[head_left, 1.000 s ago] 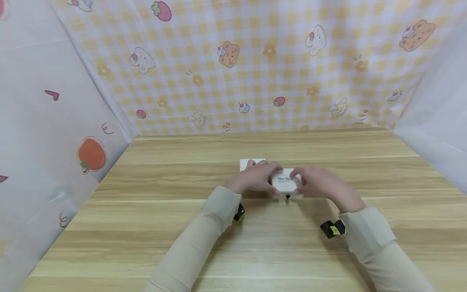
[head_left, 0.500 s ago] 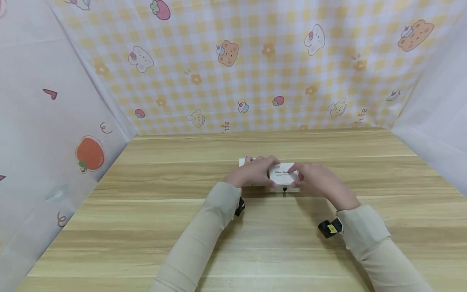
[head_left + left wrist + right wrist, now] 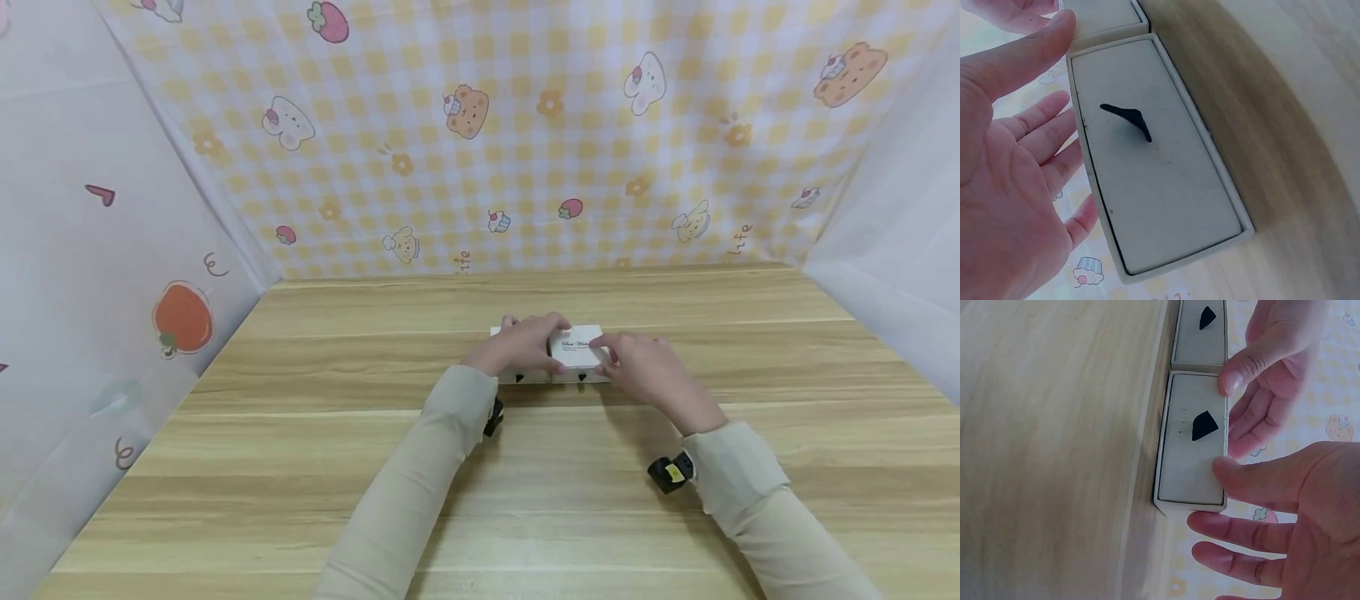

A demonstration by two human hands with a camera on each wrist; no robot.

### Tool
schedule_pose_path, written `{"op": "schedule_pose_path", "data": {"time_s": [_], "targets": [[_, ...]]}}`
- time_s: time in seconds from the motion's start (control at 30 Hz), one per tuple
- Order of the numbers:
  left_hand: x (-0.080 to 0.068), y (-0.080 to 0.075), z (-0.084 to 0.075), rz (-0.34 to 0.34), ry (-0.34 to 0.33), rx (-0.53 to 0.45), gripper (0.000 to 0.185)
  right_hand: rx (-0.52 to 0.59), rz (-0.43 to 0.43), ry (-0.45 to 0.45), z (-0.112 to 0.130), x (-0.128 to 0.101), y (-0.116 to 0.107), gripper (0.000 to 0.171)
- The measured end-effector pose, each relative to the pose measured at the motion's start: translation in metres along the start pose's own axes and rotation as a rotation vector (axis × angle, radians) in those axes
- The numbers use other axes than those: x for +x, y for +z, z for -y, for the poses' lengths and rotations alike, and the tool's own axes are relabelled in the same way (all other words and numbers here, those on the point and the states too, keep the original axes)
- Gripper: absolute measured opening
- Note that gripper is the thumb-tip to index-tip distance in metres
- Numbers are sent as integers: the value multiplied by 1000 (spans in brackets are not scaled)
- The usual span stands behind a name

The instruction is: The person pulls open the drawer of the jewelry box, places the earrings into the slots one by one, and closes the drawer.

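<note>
Two small white drawer boxes with black pull tabs stand side by side on the table. My left hand [image 3: 517, 346] reaches over the left box [image 3: 532, 377], its thumb and forefinger at the left corners of the right box [image 3: 573, 357], which has dark script lettering on top. At that box's right end, my right hand [image 3: 641, 367] grips it, thumb on the front edge and forefinger on the lid. In the left wrist view the left box [image 3: 1147, 187] shows its whole front. Both thumbs touch the right box [image 3: 1188, 469] in the right wrist view.
The boxes rest on a wood-grain table [image 3: 585, 500]. Behind it hangs a yellow checked cloth [image 3: 525, 167] with cartoon prints, and a white printed cloth [image 3: 112, 292] covers the left side. Black wrist cameras [image 3: 670, 473] sit below the sleeves.
Both hands have slid the right box away from me and slightly left, until its front lines up with the left box. The left box stays where it was.
</note>
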State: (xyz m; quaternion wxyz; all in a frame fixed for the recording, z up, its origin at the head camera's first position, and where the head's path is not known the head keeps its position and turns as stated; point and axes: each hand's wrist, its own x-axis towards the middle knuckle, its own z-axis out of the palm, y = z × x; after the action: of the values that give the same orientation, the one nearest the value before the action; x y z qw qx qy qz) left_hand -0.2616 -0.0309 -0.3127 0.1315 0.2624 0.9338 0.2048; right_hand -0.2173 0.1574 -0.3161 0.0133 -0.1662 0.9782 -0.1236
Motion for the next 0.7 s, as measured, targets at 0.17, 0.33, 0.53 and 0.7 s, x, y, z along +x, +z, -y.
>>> {"op": "schedule_pose_path", "data": {"time_s": [0.17, 0.33, 0.53, 0.7], "targets": [[4, 0, 1, 3, 0, 17, 65, -8, -27, 6, -1, 1, 2, 37], [5, -1, 2, 8, 6, 18, 66, -12, -37, 10, 0, 1, 4, 36], [4, -1, 1, 0, 12, -6, 65, -14, -21, 28, 3, -1, 2, 36], [4, 0, 1, 2, 16, -23, 65, -9, 3, 33, 4, -2, -1, 36]]}}
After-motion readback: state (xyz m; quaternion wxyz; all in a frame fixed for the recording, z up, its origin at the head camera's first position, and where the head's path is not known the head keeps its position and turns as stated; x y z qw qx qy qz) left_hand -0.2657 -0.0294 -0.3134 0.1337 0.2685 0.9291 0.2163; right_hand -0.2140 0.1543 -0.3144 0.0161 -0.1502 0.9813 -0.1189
